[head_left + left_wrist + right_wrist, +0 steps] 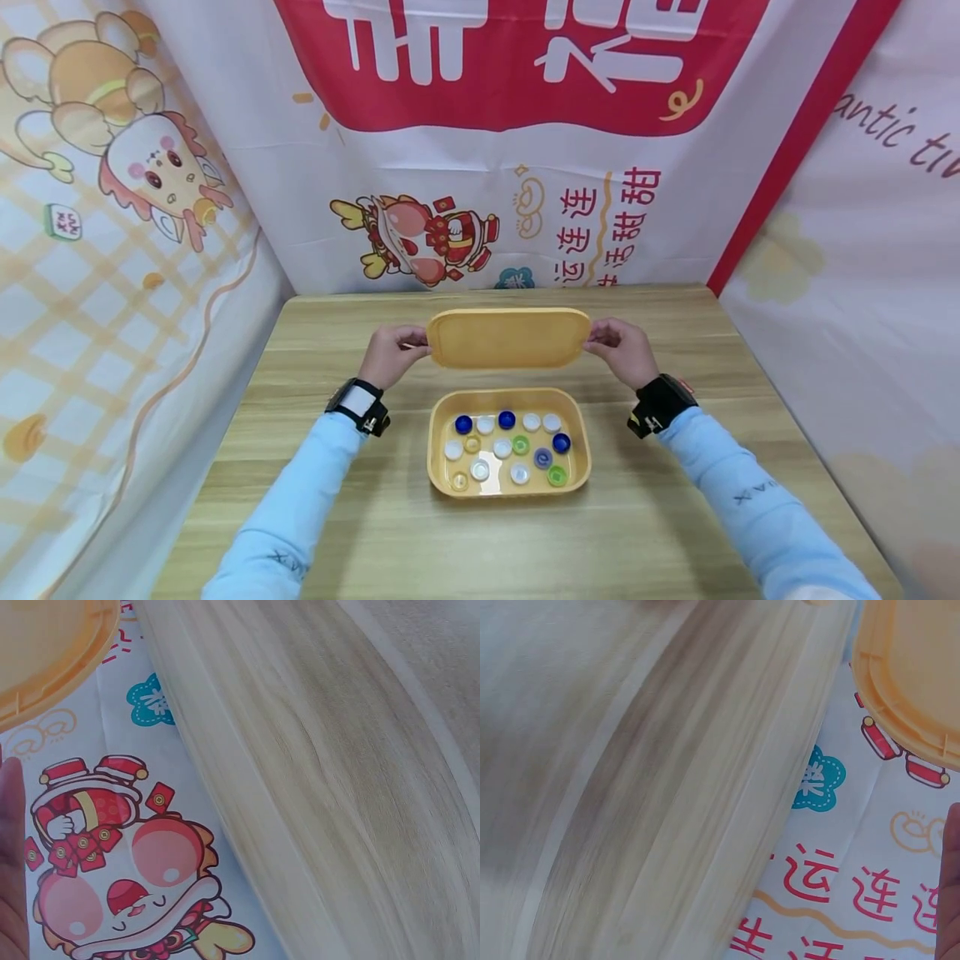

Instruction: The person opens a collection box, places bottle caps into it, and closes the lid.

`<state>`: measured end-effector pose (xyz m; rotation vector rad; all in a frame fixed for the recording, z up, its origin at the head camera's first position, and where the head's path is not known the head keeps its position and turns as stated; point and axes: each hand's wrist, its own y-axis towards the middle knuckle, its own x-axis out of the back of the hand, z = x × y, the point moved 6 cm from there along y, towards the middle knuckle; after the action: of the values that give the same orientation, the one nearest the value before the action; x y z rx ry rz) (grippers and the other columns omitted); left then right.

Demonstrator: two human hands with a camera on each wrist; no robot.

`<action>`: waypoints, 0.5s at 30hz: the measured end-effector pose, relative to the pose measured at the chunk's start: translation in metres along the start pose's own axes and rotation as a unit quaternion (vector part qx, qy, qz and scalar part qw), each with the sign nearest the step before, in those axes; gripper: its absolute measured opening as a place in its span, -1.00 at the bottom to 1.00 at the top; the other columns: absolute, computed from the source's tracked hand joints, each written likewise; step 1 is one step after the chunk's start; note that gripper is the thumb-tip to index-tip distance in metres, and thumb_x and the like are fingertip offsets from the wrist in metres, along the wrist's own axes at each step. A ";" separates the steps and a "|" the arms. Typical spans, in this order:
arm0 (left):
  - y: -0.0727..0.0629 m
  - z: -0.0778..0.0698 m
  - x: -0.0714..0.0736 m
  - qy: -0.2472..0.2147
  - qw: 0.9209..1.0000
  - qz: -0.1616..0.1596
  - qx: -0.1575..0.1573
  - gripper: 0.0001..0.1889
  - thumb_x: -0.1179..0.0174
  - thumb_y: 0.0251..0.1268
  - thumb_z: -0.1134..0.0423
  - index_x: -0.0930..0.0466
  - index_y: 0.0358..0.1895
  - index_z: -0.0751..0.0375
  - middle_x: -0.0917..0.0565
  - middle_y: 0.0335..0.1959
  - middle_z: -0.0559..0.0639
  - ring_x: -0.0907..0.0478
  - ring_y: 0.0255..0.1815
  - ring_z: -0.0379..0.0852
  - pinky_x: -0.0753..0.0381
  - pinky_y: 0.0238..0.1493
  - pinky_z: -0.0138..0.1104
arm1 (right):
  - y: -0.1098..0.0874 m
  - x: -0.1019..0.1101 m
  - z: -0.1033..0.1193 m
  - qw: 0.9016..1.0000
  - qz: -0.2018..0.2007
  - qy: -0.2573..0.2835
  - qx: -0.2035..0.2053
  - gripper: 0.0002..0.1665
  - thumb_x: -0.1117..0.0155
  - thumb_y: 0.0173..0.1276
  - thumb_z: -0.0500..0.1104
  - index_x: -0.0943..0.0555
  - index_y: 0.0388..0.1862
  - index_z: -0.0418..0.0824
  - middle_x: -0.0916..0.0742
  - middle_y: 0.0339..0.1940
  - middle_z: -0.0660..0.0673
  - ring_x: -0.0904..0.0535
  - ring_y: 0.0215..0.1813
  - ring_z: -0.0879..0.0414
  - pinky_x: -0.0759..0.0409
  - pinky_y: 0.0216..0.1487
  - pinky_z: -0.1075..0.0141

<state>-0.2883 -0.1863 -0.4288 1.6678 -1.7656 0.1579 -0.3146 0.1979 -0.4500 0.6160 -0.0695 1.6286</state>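
Both hands hold a yellow-orange box lid by its two short ends, tilted up behind the matching box. The left hand pinches its left end between thumb and fingers. At the opposite end, the right hand pinches it the same way. Below the lid sits the open plastic box, with several bottle caps in blue, white, green and clear yellow, such as a blue cap and a green cap. Each wrist view catches only the lid's edge and part of a hand.
The wood-grain table runs back to a printed cloth hanging behind it. Patterned cloths hang on the left and the right. A small red thing shows behind the right wrist strap.
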 end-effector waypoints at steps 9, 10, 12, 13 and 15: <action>-0.019 -0.016 0.002 0.025 0.998 -0.012 -0.051 -0.84 -0.43 0.01 0.50 -0.73 -0.30 0.29 -0.74 -0.35 0.08 -0.69 -0.36 -0.04 -0.69 -0.38 -0.36 | -0.020 0.005 0.017 0.995 -0.009 -0.071 0.072 -0.82 -0.47 0.11 -0.41 -0.72 -0.27 -0.31 -0.77 -0.33 -0.16 -0.69 -0.29 0.05 -0.63 -0.30 0.46; -0.021 -0.018 0.002 0.031 0.998 -0.013 -0.059 -0.84 -0.44 0.00 0.50 -0.73 -0.31 0.30 -0.73 -0.35 0.08 -0.69 -0.38 -0.05 -0.69 -0.39 -0.37 | -0.022 0.006 0.018 0.994 -0.011 -0.079 0.080 -0.81 -0.47 0.09 -0.41 -0.72 -0.28 -0.31 -0.77 -0.33 -0.15 -0.68 -0.29 0.05 -0.63 -0.29 0.46; -0.024 -0.021 0.001 0.038 0.996 -0.016 -0.075 -0.84 -0.45 -0.03 0.51 -0.73 -0.33 0.31 -0.73 -0.36 0.08 -0.68 -0.40 -0.06 -0.69 -0.40 -0.37 | -0.024 0.007 0.020 0.991 -0.014 -0.091 0.098 -0.80 -0.48 0.07 -0.42 -0.73 -0.29 -0.30 -0.77 -0.34 -0.14 -0.68 -0.29 0.06 -0.63 -0.28 0.46; -0.026 -0.022 0.001 0.042 0.995 -0.018 -0.083 -0.84 -0.45 -0.04 0.51 -0.73 -0.34 0.30 -0.73 -0.37 0.08 -0.67 -0.41 -0.07 -0.68 -0.41 -0.38 | -0.025 0.007 0.022 0.990 -0.015 -0.094 0.107 -0.80 -0.49 0.06 -0.42 -0.73 -0.29 -0.30 -0.77 -0.35 -0.13 -0.68 -0.29 0.06 -0.63 -0.27 0.46; -0.029 -0.024 0.000 0.045 0.994 -0.018 -0.102 -0.84 -0.45 -0.05 0.52 -0.73 -0.35 0.30 -0.73 -0.37 0.07 -0.67 -0.42 -0.08 -0.68 -0.41 -0.38 | -0.028 0.008 0.024 0.987 -0.015 -0.099 0.127 -0.78 -0.49 0.04 -0.44 -0.73 -0.29 -0.30 -0.77 -0.35 -0.11 -0.68 -0.28 0.07 -0.64 -0.25 0.45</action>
<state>-0.2520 -0.1789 -0.4212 1.5221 -1.6258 0.0339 -0.2799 0.2006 -0.4351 0.9708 0.0031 1.5557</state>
